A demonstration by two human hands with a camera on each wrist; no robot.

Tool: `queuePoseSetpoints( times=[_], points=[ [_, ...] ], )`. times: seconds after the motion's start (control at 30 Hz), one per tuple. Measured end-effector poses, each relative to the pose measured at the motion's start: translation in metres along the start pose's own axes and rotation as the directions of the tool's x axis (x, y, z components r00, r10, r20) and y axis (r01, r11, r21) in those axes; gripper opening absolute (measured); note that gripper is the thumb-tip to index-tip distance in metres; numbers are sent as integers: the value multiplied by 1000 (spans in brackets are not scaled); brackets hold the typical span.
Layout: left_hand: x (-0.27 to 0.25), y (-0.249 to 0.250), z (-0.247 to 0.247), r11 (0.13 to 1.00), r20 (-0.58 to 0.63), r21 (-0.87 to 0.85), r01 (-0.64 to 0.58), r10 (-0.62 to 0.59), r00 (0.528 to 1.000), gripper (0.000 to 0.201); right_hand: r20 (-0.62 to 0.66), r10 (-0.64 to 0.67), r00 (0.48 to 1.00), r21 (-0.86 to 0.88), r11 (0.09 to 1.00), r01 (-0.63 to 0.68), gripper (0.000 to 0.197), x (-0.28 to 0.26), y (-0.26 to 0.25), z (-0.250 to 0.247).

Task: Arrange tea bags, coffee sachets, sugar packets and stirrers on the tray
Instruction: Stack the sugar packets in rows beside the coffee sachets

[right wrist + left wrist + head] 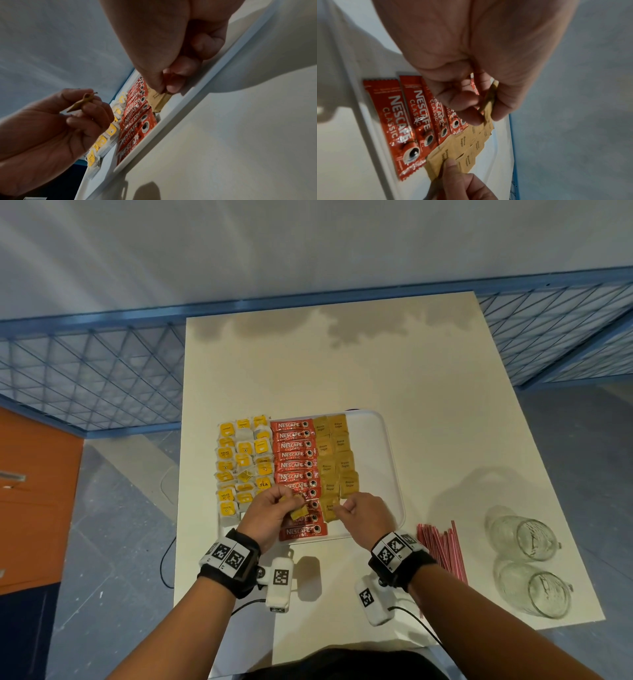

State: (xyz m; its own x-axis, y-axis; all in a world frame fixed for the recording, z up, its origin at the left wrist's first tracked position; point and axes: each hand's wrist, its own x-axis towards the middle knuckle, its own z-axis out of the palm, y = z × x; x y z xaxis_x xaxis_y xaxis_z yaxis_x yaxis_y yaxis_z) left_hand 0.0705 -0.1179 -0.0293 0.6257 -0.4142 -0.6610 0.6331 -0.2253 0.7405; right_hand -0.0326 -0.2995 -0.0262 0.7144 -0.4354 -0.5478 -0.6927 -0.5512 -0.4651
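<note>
A white tray [383, 440] holds yellow tea bags [244, 460] on the left, a column of red coffee sachets [296, 465] in the middle and brown sugar packets [337, 455] to their right. My left hand [274, 517] hovers over the near sachets and pinches a few brown sugar packets [297, 512] [489, 102] [82, 100]. My right hand [359, 513] pinches the edge of one brown sugar packet [329, 510] [441, 161] [160, 98] lying at the near end of the sugar rows. Red-striped stirrers [442, 546] lie on the table right of the tray.
Two clear glass jars [524, 537] [541, 589] lie on their sides at the table's right edge. The white table [342, 364] extends bare beyond the tray. A blue mesh fence [85, 371] stands behind, an orange cabinet [34, 491] to the left.
</note>
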Motion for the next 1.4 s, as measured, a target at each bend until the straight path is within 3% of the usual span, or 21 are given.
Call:
queuePoseSetpoints(
  times=[0.1, 0.3, 0.37, 0.47, 0.63, 0.9, 1.03, 1.1, 1.23, 1.4],
  points=[
    [-2, 2, 3, 1000, 7, -5, 13, -13, 1000, 32, -23, -30, 999, 40, 999, 31, 41, -4, -4, -4],
    [-11, 9, 10, 1000, 37, -3, -15, 15, 999, 19, 72, -264, 962, 316, 921, 229, 33, -24, -26, -17],
    [-17, 14, 15, 1000, 43, -12, -25, 25, 999, 30, 101, -302, 948, 401, 884, 239, 31, -29, -31, -19],
    [-18, 14, 13, 995, 42, 71, -69, 66, 997, 62, 104, -335, 936, 440, 860, 259, 26, -31, -35, -15],
    [-8, 3, 6, 983, 0, 103, -152, 153, 988, 82, 73, -293, 953, 417, 877, 237, 17, -30, -37, -7],
    [-18, 11, 5, 978, 10, 69, -199, 198, 980, 45, 107, -298, 948, 517, 831, 203, 27, -33, -39, -9],
    [-15, 9, 1, 965, 14, 131, -228, 228, 974, 22, 109, -272, 956, 554, 815, 169, 39, -38, -43, -12],
    [-16, 10, 2, 955, 33, 162, -250, 248, 968, 21, 97, -260, 961, 579, 800, 158, 46, -39, -41, -12],
    [-17, 12, 2, 926, 59, 233, -296, 291, 955, 19, 95, -276, 956, 622, 766, 160, 26, -39, -36, -7],
    [-18, 13, 2, 952, 94, 221, -210, 194, 976, 13, 52, -222, 974, 629, 765, 140, 23, -38, -29, -8]
  ],
)
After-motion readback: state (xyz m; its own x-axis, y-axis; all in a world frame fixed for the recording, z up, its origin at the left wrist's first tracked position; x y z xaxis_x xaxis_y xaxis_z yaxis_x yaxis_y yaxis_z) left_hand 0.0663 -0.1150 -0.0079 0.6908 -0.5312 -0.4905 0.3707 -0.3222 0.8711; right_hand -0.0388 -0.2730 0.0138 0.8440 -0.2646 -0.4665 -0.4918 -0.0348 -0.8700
